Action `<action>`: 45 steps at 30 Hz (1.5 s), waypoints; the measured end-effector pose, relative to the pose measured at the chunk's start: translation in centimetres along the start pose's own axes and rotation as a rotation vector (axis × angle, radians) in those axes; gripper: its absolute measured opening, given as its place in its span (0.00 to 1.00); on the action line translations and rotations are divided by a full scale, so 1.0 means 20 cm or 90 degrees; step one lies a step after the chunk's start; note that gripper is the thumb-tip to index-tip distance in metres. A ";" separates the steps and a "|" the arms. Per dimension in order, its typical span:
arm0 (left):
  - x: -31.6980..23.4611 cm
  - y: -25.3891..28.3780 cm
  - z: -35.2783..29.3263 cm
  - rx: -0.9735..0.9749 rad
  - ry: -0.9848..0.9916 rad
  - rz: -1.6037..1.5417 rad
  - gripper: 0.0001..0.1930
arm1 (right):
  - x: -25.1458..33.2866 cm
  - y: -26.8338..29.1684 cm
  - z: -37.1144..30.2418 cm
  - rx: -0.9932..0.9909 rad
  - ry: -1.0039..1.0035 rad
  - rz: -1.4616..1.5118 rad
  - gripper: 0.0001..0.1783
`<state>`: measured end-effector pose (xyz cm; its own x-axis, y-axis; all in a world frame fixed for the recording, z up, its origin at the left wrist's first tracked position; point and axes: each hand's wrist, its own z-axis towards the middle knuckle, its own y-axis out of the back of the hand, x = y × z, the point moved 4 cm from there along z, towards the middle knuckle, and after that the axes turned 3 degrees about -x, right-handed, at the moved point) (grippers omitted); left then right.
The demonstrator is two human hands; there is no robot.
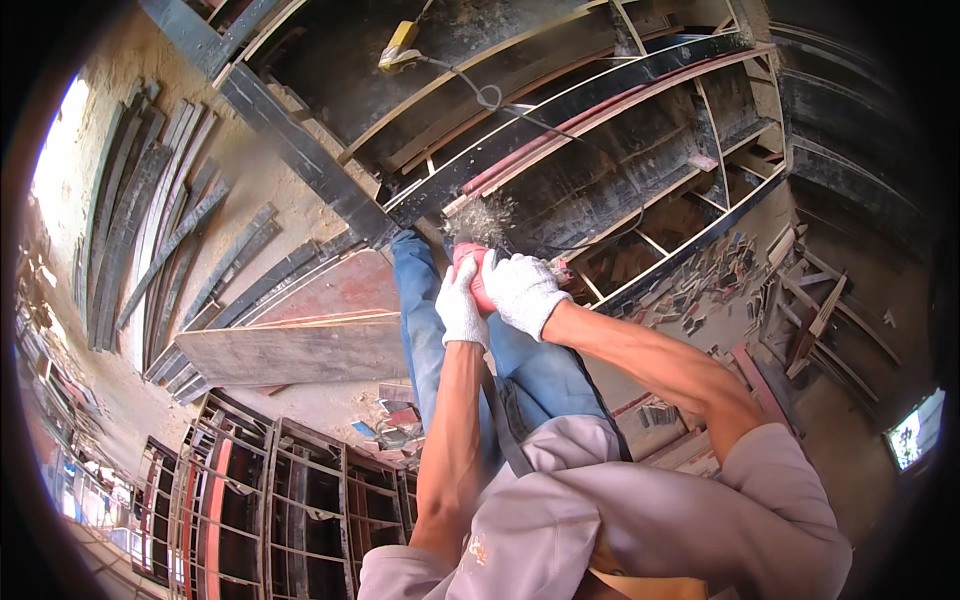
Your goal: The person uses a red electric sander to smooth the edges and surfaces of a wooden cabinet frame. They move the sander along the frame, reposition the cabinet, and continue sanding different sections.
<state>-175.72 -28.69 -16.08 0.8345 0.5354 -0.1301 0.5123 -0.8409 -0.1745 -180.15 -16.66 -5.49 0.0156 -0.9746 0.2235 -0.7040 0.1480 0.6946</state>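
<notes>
Both my hands, in white knit work gloves, are closed round a red handheld power tool (479, 288). My left hand (461, 308) wraps its near left side, and my right hand (526, 290) grips it from the right. The tool's dark front end points away from me, toward the corner of a large dark wooden frame (440, 195). A spray of pale chips (487, 217) flies up there. The chips and blur hide the tool's working end, so its exact kind cannot be made out. My blue-trousered legs are below the tool.
A yellow tool (400, 45) with a looped cord rests among the frames ahead. Long dark wood strips (140, 220) lie at the left, near a plywood panel (290, 352). Slatted frames (290, 500) stand at lower left. Wood offcuts (690, 285) and scrap strips (825, 310) litter the right.
</notes>
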 end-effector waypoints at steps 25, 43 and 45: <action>-0.65 0.22 0.13 -0.032 -0.100 -0.045 0.23 | 0.50 0.11 0.54 0.025 0.105 0.009 0.21; -0.75 0.18 0.18 0.072 0.096 -0.267 0.18 | 0.67 0.25 0.77 0.052 0.136 0.020 0.15; -0.78 0.18 0.22 0.096 0.070 -0.255 0.21 | 0.69 0.25 0.81 0.083 0.144 0.029 0.16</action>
<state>-187.74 -39.80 -18.96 0.5975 0.7978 0.0803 0.7709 -0.5440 -0.3313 -194.98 -32.12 -10.08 0.1289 -0.9029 0.4101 -0.7933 0.1542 0.5890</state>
